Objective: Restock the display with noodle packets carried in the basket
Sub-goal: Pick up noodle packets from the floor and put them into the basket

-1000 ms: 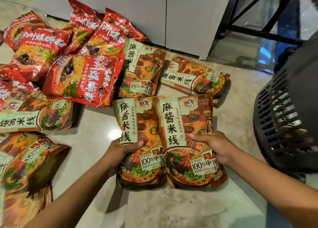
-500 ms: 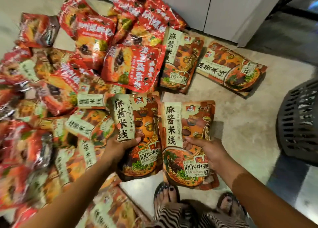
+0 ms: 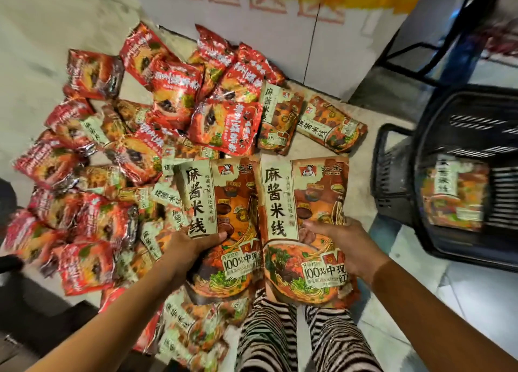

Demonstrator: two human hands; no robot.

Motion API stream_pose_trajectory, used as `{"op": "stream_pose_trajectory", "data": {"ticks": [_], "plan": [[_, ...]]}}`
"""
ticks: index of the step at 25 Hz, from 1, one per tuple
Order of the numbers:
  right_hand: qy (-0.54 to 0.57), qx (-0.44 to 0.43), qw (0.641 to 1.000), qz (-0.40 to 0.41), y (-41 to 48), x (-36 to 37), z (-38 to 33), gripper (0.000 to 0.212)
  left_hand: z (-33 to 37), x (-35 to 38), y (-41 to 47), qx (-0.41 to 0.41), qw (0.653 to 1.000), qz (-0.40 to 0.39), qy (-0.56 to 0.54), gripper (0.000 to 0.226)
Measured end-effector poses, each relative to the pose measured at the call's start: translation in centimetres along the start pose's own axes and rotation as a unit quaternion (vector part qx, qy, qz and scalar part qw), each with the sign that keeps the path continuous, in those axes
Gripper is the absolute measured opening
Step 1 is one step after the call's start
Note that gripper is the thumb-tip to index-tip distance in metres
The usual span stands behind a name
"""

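Likely light and slippery, one noodle packet [image 3: 232, 203] sits pinched mid-edge in your left hand [image 3: 190, 249], a second packet [image 3: 311, 200] in your right hand [image 3: 346, 245].

A pale, mottled stone floor [image 3: 42, 49] fills the view. At 12 o'clock stands a white cabinet [image 3: 252, 43] with a vertical seam, blurred red characters and a yellow band. A black metal frame [image 3: 414, 46] stands at 2 o'clock, with glossy light tiles [image 3: 462, 301] at 4 o'clock.

Left hand [image 3: 193, 248]: pinches left packet [image 3: 224, 203], thumb on front.
Right hand [image 3: 344, 245]: pinches right packet [image 3: 308, 197], thumb on front.
Left arm [image 3: 126, 310], right arm [image 3: 420, 301]: stretched forward.
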State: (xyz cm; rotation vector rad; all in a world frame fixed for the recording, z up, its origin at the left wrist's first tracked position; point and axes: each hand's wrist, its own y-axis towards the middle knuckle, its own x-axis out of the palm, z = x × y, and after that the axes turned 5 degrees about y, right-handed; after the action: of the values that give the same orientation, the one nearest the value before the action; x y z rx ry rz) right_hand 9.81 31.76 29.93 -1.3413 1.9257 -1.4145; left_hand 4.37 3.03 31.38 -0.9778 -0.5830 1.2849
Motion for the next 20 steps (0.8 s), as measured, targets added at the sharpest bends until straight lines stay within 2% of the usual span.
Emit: {"op": "stream_pose_trajectory", "data": {"ticks": [3,4,6,7,8,9,11,12,13,15,18,20], "plan": [[0.027,0.001,0.999,-0.016,-3.6,-2.9,-1.8,0.077,2.7,1.8,-3.7,0.004,0.999,-0.048,0.006,0.030],[0.036,0.013,0.999,-0.002,-4.1,-4.3,-2.2,0.091,3.6,2.7,-4.6,0.008,0.998,-0.063,0.009,0.034],[0.051,0.021,0.998,0.026,-4.5,-7.8,-2.4,0.107,4.7,4.9,-5.4,0.016,0.995,-0.093,0.024,0.064],[0.062,0.023,0.997,0.029,-4.3,-10.2,-2.2,0.106,4.8,6.0,-5.3,0.016,0.994,-0.100,0.036,0.075],[0.067,0.026,0.997,0.031,-4.6,-12.3,-2.2,0.100,5.2,7.4,-5.4,0.010,0.995,-0.091,0.041,0.070],[0.064,0.029,0.997,0.035,-5.5,-13.3,-3.2,0.091,5.5,8.8,-5.4,0.012,0.995,-0.089,0.039,0.055],[0.094,0.025,0.994,0.040,-7.2,-15.8,-5.4,0.057,6.5,12.2,-5.6,0.014,0.995,-0.085,0.049,0.039],[0.104,0.017,0.993,0.044,-7.8,-17.6,-6.5,0.036,6.9,14.5,-5.6,0.013,0.995,-0.087,0.054,0.042],[0.112,0.020,0.992,0.053,-8.2,-19.7,-7.5,0.025,7.2,16.8,-5.5,0.017,0.994,-0.091,0.059,0.049],[0.126,0.032,0.989,0.063,-8.5,-24.3,-9.3,0.029,8.1,21.8,-5.2,0.016,0.995,-0.084,0.058,0.060],[0.111,0.045,0.989,0.084,-7.5,-31.6,-11.1,0.059,9.3,29.6,-5.1,0.006,0.992,-0.096,0.079,0.068],[0.107,0.054,0.986,0.113,-7.4,-36.5,-12.7,0.060,9.7,35.3,-4.9,0.001,0.989,-0.109,0.105,0.057]]}}
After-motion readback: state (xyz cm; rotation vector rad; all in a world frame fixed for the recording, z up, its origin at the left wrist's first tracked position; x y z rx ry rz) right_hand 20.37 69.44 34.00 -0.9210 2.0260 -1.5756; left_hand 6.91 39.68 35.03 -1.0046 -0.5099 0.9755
